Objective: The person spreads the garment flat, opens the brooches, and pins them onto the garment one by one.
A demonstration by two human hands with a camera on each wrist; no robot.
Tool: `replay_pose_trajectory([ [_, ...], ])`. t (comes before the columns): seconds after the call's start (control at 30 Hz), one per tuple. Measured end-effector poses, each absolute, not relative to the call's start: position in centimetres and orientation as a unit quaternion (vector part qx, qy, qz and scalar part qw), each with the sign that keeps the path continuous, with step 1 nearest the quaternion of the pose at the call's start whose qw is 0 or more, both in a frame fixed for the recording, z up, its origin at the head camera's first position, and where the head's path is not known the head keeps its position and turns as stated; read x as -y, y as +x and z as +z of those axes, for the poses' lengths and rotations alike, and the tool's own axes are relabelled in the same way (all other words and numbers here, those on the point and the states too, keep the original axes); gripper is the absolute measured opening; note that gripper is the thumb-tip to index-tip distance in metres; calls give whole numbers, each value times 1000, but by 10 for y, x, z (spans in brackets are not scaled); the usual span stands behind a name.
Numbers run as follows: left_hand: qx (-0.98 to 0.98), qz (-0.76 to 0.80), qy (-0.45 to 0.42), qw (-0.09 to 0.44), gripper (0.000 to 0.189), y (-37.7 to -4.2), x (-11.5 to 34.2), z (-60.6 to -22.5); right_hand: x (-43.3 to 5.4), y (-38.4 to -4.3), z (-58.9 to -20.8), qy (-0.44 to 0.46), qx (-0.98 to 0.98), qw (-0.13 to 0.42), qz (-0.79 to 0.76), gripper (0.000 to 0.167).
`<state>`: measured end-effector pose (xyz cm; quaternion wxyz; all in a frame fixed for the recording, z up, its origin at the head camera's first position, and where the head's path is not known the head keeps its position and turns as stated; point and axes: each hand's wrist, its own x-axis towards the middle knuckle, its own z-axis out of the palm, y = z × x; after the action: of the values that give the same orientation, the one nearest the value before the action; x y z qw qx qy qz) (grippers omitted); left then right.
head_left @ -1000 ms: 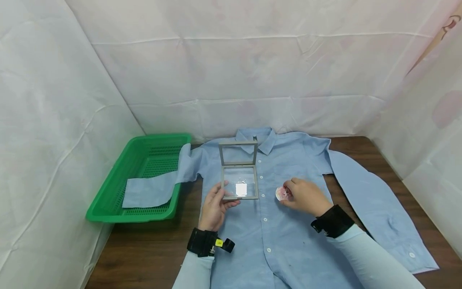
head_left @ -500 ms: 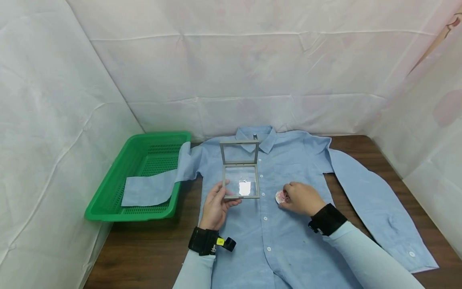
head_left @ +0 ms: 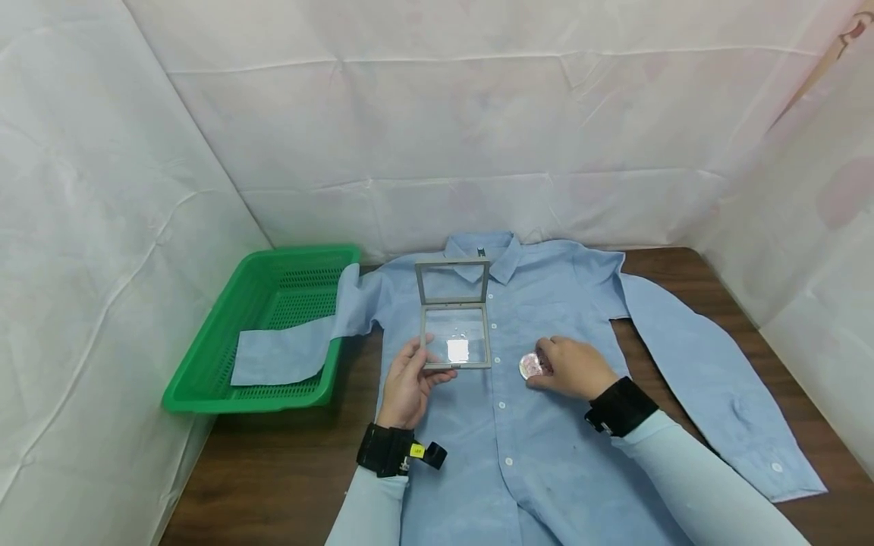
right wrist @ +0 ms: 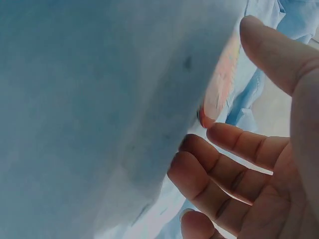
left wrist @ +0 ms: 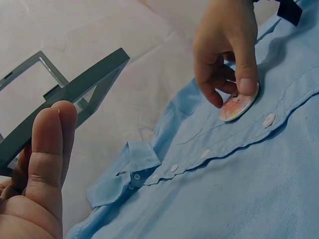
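One case in left grip; right grip seemingly pinches a disc.

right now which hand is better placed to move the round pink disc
The right hand, most likely: its thumb and fingers are at the edge of the round pink disc, over the blue shirt. The left hand is farther off and holds the open hinged case.

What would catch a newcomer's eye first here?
Probably the green basket on the left, a shirt sleeve lying in it. Then the blue button-up shirt spread across the table. Over it, the left hand holds an open clear-windowed case, the right hand a pinkish disc.
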<state>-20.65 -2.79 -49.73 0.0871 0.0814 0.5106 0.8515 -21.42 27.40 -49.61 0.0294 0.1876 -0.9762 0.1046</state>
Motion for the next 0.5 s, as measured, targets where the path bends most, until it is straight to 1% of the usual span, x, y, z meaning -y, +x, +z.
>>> replay_pose_trajectory([
  [0.1, -513, 850, 78, 86, 42, -206, 26, -495, -279, -215, -489, 174, 978, 31, 109, 62],
  [0.17, -514, 850, 77, 85, 41, -205, 25, -493, -284, -218, -482, 162, 979, 30, 117, 60],
  [0.27, -517, 848, 83, 86, 41, -204, 24, -491, -292, -224, -464, 151, 977, 26, 150, 53],
  [0.37, -513, 847, 98, 95, 42, -204, 24, -489, -299, -230, -440, 161, 964, 29, 209, 43],
  [0.5, -512, 844, 118, 101, 43, -203, 25, -488, -304, -236, -408, 205, 941, 64, 263, 32],
])
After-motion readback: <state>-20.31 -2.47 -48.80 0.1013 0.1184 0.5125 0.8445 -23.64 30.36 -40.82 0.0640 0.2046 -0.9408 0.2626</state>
